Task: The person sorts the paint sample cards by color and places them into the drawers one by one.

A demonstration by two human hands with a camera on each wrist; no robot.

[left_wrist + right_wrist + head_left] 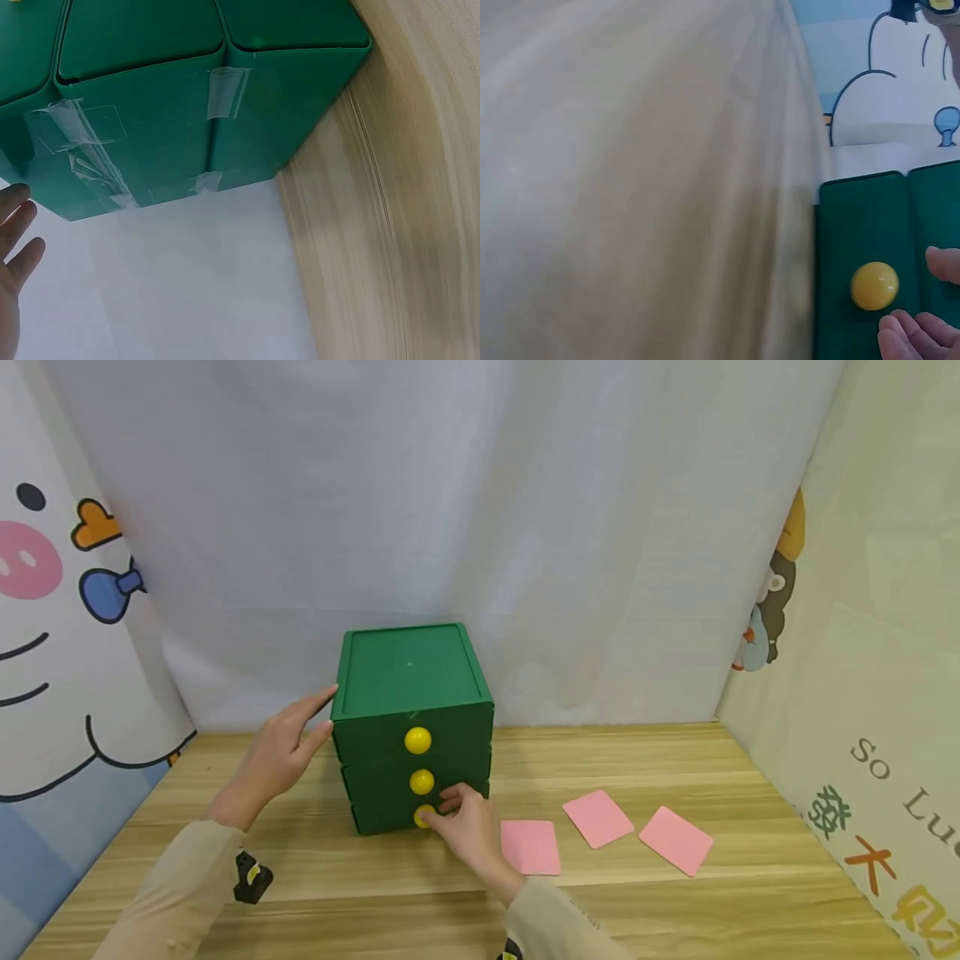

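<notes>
A green three-drawer cabinet (411, 668) has yellow knobs down its front. Beside its upper left edge is my left hand (273, 756), fingers extended and fingertips at the side; in the left wrist view that hand (13, 262) is partly visible near the taped green side (150, 142). My right hand (474, 831) is at the lowest knob (422, 817), one fingertip overlapping its right part. The right wrist view has a yellow knob (874, 286) with the right hand's spread fingers (919, 337) close beside it, not curled round it. Every drawer front looks closed.
Three pink cards, one nearest the cabinet (530, 847), a middle one (598, 819) and a right one (677, 841), lie on the wooden table (360, 902) right of the cabinet. A pale curtain (600, 543) hangs behind; printed cloths flank both sides.
</notes>
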